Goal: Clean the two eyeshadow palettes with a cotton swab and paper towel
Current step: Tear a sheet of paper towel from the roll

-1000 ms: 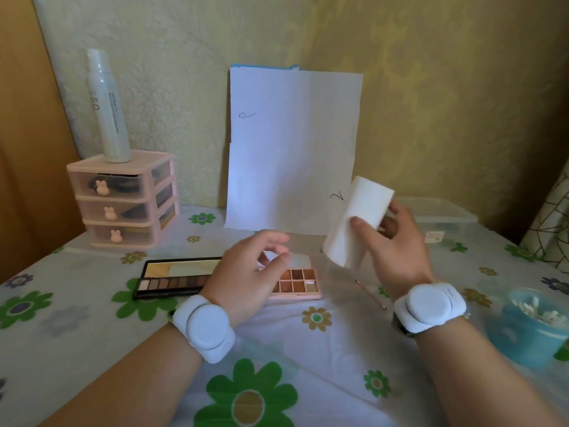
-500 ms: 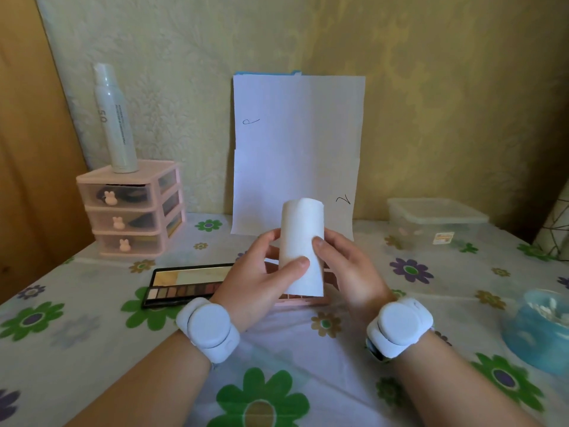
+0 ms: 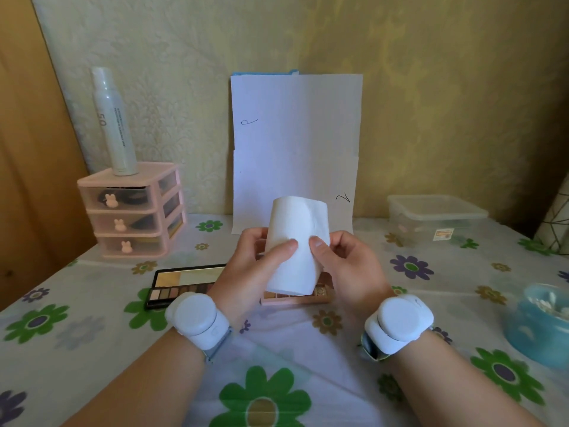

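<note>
flowered tablecloth (image 3: 101,272) under everything, the black palette (image 3: 184,282) lying open at left. my left hand (image 3: 246,272) grips the paper towel roll (image 3: 295,241), held upright above the pink palette (image 3: 295,298), and my right hand (image 3: 354,272) clasps its other side, thumbs on the front. it looks light, soft, easily crushed; i'd pinch the loose edge and tear gently. cotton swabs (image 3: 545,303) sit far right.

At frame centre, the left hand (image 3: 255,269) and right hand (image 3: 348,266) grip an upright white paper towel roll (image 3: 295,241) above the black-cased eyeshadow palette (image 3: 181,285) and pink-cased eyeshadow palette (image 3: 295,297).
</note>
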Available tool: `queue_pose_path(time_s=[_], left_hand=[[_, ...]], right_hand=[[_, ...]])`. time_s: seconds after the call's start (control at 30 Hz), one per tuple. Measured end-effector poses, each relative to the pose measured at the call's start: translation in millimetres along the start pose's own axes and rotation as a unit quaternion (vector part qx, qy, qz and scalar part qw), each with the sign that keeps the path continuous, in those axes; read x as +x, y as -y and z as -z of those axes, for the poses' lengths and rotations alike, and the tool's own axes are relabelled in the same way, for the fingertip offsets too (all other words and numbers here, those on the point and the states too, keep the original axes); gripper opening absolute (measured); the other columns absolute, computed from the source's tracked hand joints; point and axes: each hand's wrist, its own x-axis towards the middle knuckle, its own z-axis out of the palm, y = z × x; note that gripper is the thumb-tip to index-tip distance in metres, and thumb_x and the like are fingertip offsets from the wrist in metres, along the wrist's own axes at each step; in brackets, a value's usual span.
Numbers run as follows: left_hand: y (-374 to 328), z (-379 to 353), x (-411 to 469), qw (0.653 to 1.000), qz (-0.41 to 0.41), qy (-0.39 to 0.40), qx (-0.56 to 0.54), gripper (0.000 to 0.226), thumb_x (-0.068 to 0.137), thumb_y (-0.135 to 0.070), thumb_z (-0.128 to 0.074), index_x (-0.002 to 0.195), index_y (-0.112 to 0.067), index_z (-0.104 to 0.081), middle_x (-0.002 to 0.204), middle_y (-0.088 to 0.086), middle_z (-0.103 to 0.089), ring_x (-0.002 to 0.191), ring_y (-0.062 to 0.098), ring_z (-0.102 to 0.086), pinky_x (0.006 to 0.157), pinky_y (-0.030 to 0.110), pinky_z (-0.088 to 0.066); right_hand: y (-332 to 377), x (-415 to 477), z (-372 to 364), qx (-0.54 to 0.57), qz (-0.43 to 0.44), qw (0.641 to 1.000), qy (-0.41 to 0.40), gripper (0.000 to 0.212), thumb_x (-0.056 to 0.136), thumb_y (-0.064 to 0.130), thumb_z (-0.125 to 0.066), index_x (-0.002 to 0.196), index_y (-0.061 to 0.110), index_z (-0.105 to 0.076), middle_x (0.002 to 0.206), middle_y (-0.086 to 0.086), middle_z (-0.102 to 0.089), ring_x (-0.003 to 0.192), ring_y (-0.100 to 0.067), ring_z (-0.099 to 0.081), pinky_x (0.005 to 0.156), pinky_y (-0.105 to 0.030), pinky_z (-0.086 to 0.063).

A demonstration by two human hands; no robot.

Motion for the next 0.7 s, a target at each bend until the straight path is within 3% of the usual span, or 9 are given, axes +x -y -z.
queue_pose_path(time_s=[0.07,0.13,0.23,0.33,0.47,0.53,0.6,0.7], left_hand=[[-0.2,0.0,0.2,0.995,0.048,0.000,-0.086,0.077,0.056,-0.057,-0.078,0.122,-0.027,-0.055,0.119,0.008,-0.070,0.105,0.028,-0.071,0.094,0.060,-0.056],[-1.4,1.4,0.7,0.984,0.080,0.012,-0.157,0.074,0.066,-0.049,-0.077,0.130,-0.021,-0.056,0.123,0.012,-0.071,0.109,0.033,-0.070,0.084,0.054,-0.059],[-2.3,1.4,-0.3,0.972,0.094,0.051,-0.207,0.056,0.080,-0.040,-0.075,0.128,-0.014,-0.067,0.125,0.010,-0.073,0.115,0.029,-0.070,0.095,0.050,-0.056],[0.4,0.0,-4.6,0.974,0.070,0.089,-0.196,0.042,0.082,-0.029,-0.074,0.122,-0.016,-0.070,0.124,0.009,-0.074,0.113,0.028,-0.071,0.100,0.054,-0.054],[1.2,-1.4,-4.3,0.984,0.053,0.069,-0.155,0.073,0.072,-0.029,-0.082,0.136,-0.015,-0.051,0.125,0.008,-0.073,0.112,0.026,-0.072,0.094,0.051,-0.057],[0.2,-0.5,-3.0,0.988,0.049,0.036,-0.144,0.086,0.062,-0.037,-0.088,0.135,-0.018,-0.048,0.125,0.007,-0.073,0.109,0.025,-0.073,0.092,0.052,-0.058],[-2.1,0.4,-3.2,0.987,0.051,0.021,-0.150,0.086,0.063,-0.044,-0.090,0.136,-0.020,-0.050,0.124,0.007,-0.073,0.110,0.028,-0.073,0.096,0.056,-0.056],[-8.1,0.7,-6.3,0.988,0.045,0.036,-0.144,0.060,0.080,-0.049,-0.079,0.129,-0.020,-0.061,0.118,0.006,-0.076,0.109,0.027,-0.073,0.098,0.054,-0.055]], right_hand=[[-0.6,-0.3,-0.2,0.004,-0.007,1.000,0.004,0.027,0.088,0.038,-0.068,0.080,0.013,-0.059,0.067,-0.006,-0.057,0.060,-0.021,-0.055,0.061,-0.042,-0.051],[-0.5,-1.7,-0.6,-0.033,0.001,0.999,0.002,0.023,0.094,0.034,-0.062,0.086,0.013,-0.056,0.060,0.001,-0.054,0.051,-0.014,-0.050,0.053,-0.034,-0.045],[-2.3,-1.1,0.2,-0.075,0.010,0.997,-0.016,0.016,0.098,0.030,-0.055,0.090,0.016,-0.054,0.050,0.010,-0.053,0.046,-0.009,-0.047,0.052,-0.031,-0.042],[-0.2,-1.1,2.1,-0.093,-0.003,0.995,-0.040,0.010,0.098,0.031,-0.053,0.094,0.023,-0.055,0.067,0.002,-0.065,0.062,-0.018,-0.059,0.060,-0.037,-0.052],[3.3,1.8,7.3,-0.122,-0.026,0.988,-0.089,0.009,0.099,0.031,-0.048,0.095,0.027,-0.056,0.093,-0.005,-0.069,0.089,-0.025,-0.065,0.074,-0.035,-0.052],[5.3,3.8,6.6,-0.071,-0.054,0.992,-0.091,0.023,0.092,0.044,-0.052,0.094,0.023,-0.062,0.095,-0.008,-0.070,0.094,-0.032,-0.066,0.084,-0.045,-0.055],[7.6,4.2,4.9,-0.030,-0.072,0.994,-0.075,0.051,0.076,0.067,-0.059,0.091,0.018,-0.066,0.095,-0.011,-0.073,0.093,-0.037,-0.068,0.088,-0.055,-0.054],[10.6,2.3,4.7,-0.049,-0.072,0.995,-0.054,0.068,0.066,0.078,-0.064,0.085,0.013,-0.067,0.085,-0.009,-0.074,0.084,-0.030,-0.071,0.084,-0.055,-0.056]])
